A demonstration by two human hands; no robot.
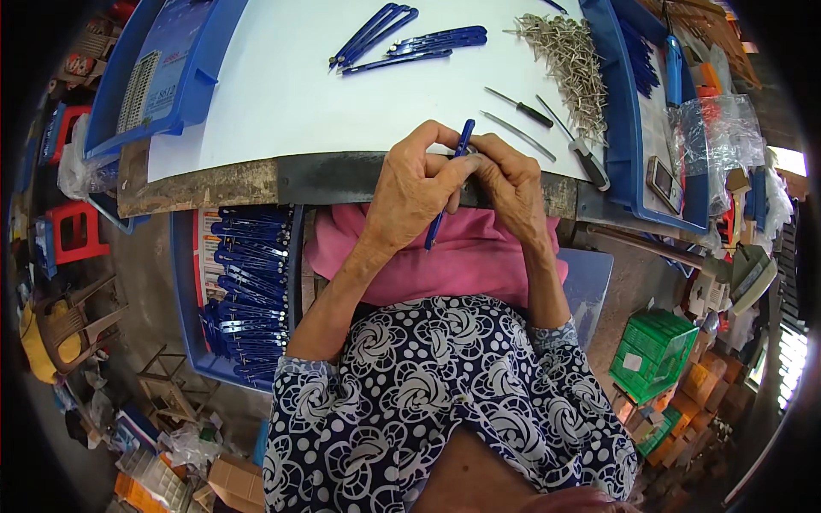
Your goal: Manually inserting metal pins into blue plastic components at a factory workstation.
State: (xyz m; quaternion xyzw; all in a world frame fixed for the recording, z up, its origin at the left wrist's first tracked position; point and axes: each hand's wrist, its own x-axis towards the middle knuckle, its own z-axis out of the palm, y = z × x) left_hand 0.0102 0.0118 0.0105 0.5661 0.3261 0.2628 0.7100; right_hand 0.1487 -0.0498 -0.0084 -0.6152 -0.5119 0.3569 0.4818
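A slim blue tool [466,137], one bar with a pointed lower end, slants across the bench edge in my closed left hand [410,184]. My right hand [513,184] is closed too, thumb and fingers pinched together against the left thumb beside the tool. Whatever lies between those right fingers is hidden. Beyond the hands, several matching blue two-legged tools [436,40], shaped like drawing compasses, lie on the white sheet [282,94]. Right of them spreads a heap of small metal pins [569,64].
Near my right hand lie a small screwdriver [532,113], a grey curved rod [522,135] and a larger screwdriver [590,162]. Blue trays [205,77] flank the sheet; the right one holds a phone [664,182]. Below left, a blue bin [186,291] holds many blue tools.
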